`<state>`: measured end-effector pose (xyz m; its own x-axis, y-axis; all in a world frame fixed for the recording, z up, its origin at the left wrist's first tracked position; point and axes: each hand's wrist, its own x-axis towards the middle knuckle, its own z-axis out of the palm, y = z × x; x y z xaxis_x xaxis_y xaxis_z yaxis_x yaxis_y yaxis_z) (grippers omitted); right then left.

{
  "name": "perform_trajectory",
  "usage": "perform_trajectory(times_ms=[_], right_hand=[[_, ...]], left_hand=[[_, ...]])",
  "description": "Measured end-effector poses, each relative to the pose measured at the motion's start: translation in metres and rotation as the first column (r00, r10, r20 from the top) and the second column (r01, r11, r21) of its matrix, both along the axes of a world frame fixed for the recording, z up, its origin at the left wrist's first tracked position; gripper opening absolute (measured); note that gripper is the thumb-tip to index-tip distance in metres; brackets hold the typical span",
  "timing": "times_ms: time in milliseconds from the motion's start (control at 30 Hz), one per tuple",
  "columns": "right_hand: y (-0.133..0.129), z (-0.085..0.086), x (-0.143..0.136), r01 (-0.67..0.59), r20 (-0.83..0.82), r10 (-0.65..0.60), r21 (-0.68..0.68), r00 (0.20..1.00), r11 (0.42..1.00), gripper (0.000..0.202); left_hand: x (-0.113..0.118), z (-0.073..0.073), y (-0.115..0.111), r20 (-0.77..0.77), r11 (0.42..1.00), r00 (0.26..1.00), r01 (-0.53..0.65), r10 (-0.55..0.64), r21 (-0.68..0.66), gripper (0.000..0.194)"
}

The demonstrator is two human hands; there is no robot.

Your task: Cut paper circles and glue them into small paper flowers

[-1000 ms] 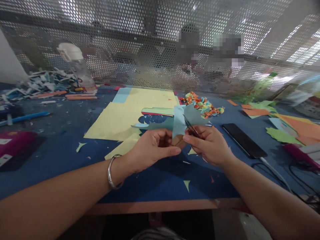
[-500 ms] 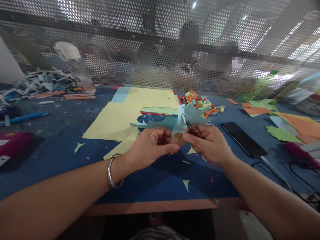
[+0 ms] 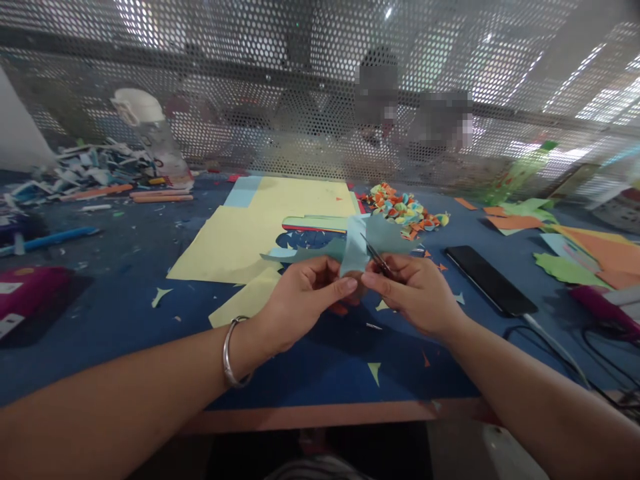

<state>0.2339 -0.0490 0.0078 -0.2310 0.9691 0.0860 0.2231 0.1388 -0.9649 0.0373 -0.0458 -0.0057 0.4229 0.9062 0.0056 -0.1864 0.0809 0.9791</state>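
- Landmark: the yellow sheets (image 3: 215,247), overlapping one another on the blue tabletop (image 3: 300,380)
- Left hand (image 3: 307,293): thumb and fingers pinched on the blue paper (image 3: 355,245), at the near right side of the yellow sheets; a silver bangle (image 3: 229,353) is on the wrist
- Right hand (image 3: 415,290): gripping scissors (image 3: 379,261), farther right of the yellow sheets; the blades lie across the blue paper in view, but whether they are cutting cannot be determined
- Multicoloured cut pieces (image 3: 403,212): heaped near the yellow sheets, to their right
- Black phone (image 3: 490,280): well right of the yellow sheets, white cable (image 3: 555,347) attached
- Bottle (image 3: 163,150): left of the yellow sheets, white lid on
- Blue and white scraps (image 3: 95,167): piled left of the yellow sheets, beyond the bottle
- Perforated screen (image 3: 300,143): behind the yellow sheets
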Motion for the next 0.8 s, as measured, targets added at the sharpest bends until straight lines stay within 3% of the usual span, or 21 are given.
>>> perform_trajectory(times_ms=[400,467,633,800], right_hand=[[-0.001,0.000,0.003,-0.144,-0.097,0.138,-0.058,0.986,0.988,0.044],[-0.004,0.002,0.004,-0.156,-0.089,0.151,-0.050,0.984,0.986,0.043],[-0.012,0.013,0.009,-0.200,-0.173,0.190,-0.039,0.966,0.979,0.043],[-0.013,0.018,0.020,-0.192,-0.303,0.192,0.029,0.934,0.981,0.041]], left_hand=[[-0.010,0.013,0.001,0.165,0.948,0.956,-0.270,0.243,0.166,0.017],[-0.010,0.018,-0.001,0.205,0.915,0.935,-0.332,0.289,0.227,0.017],[-0.014,0.030,0.001,0.251,0.771,0.862,-0.506,0.441,0.387,0.015],[-0.017,0.028,0.012,0.240,0.791,0.867,-0.497,0.436,0.357,0.016]])
